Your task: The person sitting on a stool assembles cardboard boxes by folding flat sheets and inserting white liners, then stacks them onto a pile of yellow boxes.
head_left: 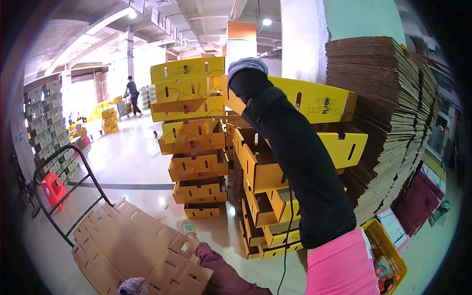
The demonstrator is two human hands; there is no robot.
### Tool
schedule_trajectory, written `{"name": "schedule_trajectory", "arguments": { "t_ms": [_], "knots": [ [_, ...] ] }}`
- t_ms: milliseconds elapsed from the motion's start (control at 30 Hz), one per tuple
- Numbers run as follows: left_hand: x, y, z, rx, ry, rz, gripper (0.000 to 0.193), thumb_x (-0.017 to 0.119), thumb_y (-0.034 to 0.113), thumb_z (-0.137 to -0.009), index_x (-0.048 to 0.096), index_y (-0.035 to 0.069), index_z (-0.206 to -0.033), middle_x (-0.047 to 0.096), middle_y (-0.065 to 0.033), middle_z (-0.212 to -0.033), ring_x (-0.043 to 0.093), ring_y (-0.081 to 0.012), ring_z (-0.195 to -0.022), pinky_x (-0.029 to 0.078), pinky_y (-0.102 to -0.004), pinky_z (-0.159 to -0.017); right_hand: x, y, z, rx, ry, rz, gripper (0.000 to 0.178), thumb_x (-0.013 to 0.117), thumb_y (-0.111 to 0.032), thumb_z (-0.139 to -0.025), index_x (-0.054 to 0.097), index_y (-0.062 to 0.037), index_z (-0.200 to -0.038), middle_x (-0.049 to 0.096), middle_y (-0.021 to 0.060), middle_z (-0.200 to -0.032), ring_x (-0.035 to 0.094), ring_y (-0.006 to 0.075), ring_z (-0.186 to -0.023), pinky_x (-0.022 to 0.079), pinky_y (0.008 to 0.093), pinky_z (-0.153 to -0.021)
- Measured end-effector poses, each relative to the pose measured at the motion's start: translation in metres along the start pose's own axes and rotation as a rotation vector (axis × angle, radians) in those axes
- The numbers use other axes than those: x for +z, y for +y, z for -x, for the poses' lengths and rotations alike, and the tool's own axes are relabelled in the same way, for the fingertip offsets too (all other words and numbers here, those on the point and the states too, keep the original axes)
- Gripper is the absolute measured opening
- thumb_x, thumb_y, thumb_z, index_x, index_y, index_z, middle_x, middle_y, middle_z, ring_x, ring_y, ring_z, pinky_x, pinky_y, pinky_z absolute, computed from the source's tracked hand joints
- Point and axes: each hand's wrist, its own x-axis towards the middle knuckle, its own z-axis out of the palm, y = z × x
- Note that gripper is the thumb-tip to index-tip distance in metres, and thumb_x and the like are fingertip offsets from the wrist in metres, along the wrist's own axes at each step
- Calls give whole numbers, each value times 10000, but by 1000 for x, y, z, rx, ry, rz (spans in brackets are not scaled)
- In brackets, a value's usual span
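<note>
Grey-blue knit wraps the right hand [248, 66], way up at the end of a long black sleeve [300, 157], right by the upper edge of the top yellow box [339, 101]. Its fingers are hidden past the wrist, so no telling whether they grasp that rim or rest loose. And the left hand [132, 286]? Just a gloved patch at the bottom, by the near end of a slotted cardboard sheet [130, 226]; contact looks likely, but whether those fingers grip, I can't tell.

Outward we go! Below the right fingers drops a tall stack [265, 172] of open yellow boxes, some sitting askew; to their left stands a neighbouring stack [194, 130]. That's 2 columns, and the box by the right fingers looks like the piece in play. My call on the step: handling at the top of the column, arm well stretched. A move from here calls for a sure hold on that rim and level handling, as the uneven tiers could tip.

Well right of those fingers, a high pile of flattened brown cardboard [383, 123]; far below them, a yellow crate [376, 238]. Up and left of the left fingers, a black cart handle [95, 176] and a red stool [53, 187].
</note>
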Motion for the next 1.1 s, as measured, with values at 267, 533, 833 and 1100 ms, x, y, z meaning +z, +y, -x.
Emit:
{"name": "schedule_trajectory", "arguments": {
  "t_ms": [267, 533, 833, 1100],
  "knots": [
    [28, -49, 41, -176, 90, 134, 254, 716, 189, -732, 685, 36, -933, 677, -175, -919, 663, -317, -878, 526, -378, -793, 16, -25, -5, 120, 66, -3, 287, 643, -238, -849, 691, -149, -1118, 671, 93, -1147, 652, 267, -1034, 486, 512, -801],
    [50, -87, 75, -205, 42, 99, 227, 634, 189, -858, 678, 63, -1042, 686, -145, -1011, 647, -296, -968, 512, -370, -877, 17, -44, -15, 185, 116, 6, 259, 666, -188, -820, 713, -137, -1070, 688, 90, -1108, 666, 277, -1003, 508, 509, -753],
    [57, -85, 82, -317, -37, 222, 249, 629, 196, -870, 668, 52, -1070, 690, -144, -1011, 656, -277, -956, 513, -350, -875, 28, -38, -21, 71, 212, 175, 252, 663, -175, -835, 716, -145, -1079, 679, 65, -1151, 656, 282, -1030, 496, 531, -730],
    [61, -100, 108, -377, -51, 304, 270, 630, 205, -874, 657, 29, -1076, 683, -147, -1038, 640, -269, -961, 496, -349, -886, 28, -45, 48, -221, 529, 328, 205, 557, -203, -860, 695, -156, -1004, 659, 73, -1089, 628, 258, -1013, 466, 427, -829]
  ]
}}
